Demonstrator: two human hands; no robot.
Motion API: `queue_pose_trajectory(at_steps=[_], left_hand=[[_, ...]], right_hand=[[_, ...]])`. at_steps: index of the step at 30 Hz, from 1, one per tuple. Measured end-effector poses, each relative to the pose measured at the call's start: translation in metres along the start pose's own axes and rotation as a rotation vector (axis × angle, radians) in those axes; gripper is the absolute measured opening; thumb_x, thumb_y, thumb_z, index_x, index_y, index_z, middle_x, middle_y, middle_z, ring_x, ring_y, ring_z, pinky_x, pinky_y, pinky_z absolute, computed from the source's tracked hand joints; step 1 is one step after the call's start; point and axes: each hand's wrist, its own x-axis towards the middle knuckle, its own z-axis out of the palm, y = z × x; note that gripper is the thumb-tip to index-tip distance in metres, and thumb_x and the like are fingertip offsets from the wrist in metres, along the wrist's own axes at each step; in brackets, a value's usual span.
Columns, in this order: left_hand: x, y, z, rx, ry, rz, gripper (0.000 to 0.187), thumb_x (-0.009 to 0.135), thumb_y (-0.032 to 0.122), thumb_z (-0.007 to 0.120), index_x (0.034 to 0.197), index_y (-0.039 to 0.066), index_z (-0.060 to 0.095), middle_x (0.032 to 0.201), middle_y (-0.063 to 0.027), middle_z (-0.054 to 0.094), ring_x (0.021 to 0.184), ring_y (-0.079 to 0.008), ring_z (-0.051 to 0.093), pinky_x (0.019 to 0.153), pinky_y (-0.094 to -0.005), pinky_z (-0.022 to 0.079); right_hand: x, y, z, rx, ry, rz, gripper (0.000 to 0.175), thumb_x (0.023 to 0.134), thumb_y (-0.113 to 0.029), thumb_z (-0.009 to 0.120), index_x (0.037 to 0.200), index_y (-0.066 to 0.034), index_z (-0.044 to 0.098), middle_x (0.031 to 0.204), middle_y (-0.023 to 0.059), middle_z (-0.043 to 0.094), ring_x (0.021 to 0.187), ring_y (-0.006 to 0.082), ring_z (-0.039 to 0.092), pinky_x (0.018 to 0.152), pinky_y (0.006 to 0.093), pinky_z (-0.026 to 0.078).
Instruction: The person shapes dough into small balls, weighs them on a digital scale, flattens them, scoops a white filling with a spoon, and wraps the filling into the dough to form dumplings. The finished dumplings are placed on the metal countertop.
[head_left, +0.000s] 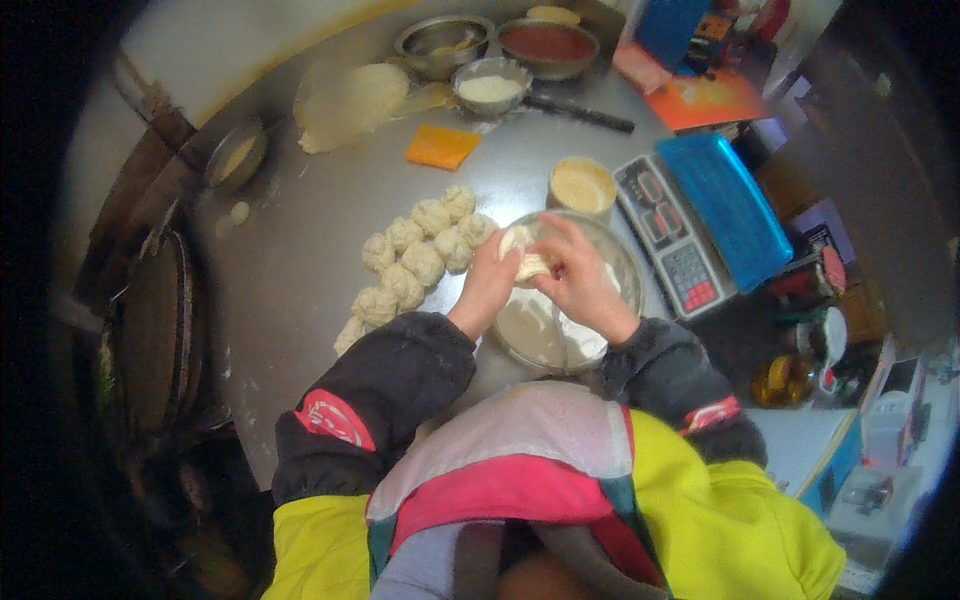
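Above a wide metal bowl (529, 330), my left hand (486, 281) and my right hand (581, 281) grip one piece of pale dough (531, 266) between them. White flour (581, 337) lies inside the bowl, mostly on its right side. Left of the bowl, several rounded dough balls (422, 262) sit in two slanting rows on the metal table (300, 285). A round tub of tan crumbly powder (582, 186) stands just beyond the bowl. My right fingers partly cover the dough's right end.
A digital scale (671, 232) with a blue tray (724, 210) borders the bowl's right. An orange scraper (442, 147) lies farther back. Behind it are a large dough mass (367, 94), a bowl of white powder (491, 88), a bowl of red filling (549, 43) and a black-handled tool (581, 114). A round griddle (154, 330) stands left.
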Motion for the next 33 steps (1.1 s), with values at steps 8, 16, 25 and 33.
queue_pose_trajectory(at_steps=[8,16,25,33], left_hand=[[0.001,0.005,-0.009,0.134,-0.245,-0.006,0.04,0.076,-0.003,0.039,0.114,-0.001,0.052,0.103,-0.0086,0.059,0.094,-0.0149,0.054,0.083,-0.0267,0.043],[0.002,0.034,-0.04,-0.42,-0.34,-0.216,0.04,0.091,0.029,0.036,0.119,0.002,0.047,0.11,-0.0058,0.055,0.095,-0.0124,0.053,0.08,-0.0255,0.041],[-0.016,0.027,0.005,-0.879,-0.165,-0.144,0.039,0.096,0.037,0.03,0.127,0.014,0.035,0.119,-0.0059,0.044,0.106,-0.0184,0.048,0.087,-0.0371,0.042],[-0.012,0.033,0.001,-0.852,-0.157,-0.209,0.034,0.087,0.004,0.037,0.12,0.004,0.04,0.113,-0.0084,0.049,0.105,-0.0186,0.051,0.089,-0.0339,0.043]], right_hand=[[-0.002,-0.003,0.001,0.073,-0.074,0.225,0.029,0.067,-0.006,0.067,0.093,-0.0024,0.056,0.091,0.0153,0.058,0.084,0.0309,0.058,0.071,0.0365,0.047],[0.006,-0.009,-0.008,0.339,0.032,0.415,0.015,0.072,-0.007,0.067,0.082,0.0011,0.059,0.076,0.0071,0.057,0.056,0.0122,0.056,0.044,0.0247,0.045],[0.011,-0.018,0.007,0.043,0.174,0.134,0.012,0.068,-0.005,0.067,0.078,-0.0007,0.061,0.08,0.0097,0.057,0.065,0.0209,0.056,0.056,0.0296,0.045],[0.013,-0.016,-0.006,0.047,-0.073,0.038,0.035,0.068,-0.006,0.067,0.099,-0.0042,0.052,0.092,0.0122,0.054,0.08,0.027,0.057,0.064,0.0333,0.046]])
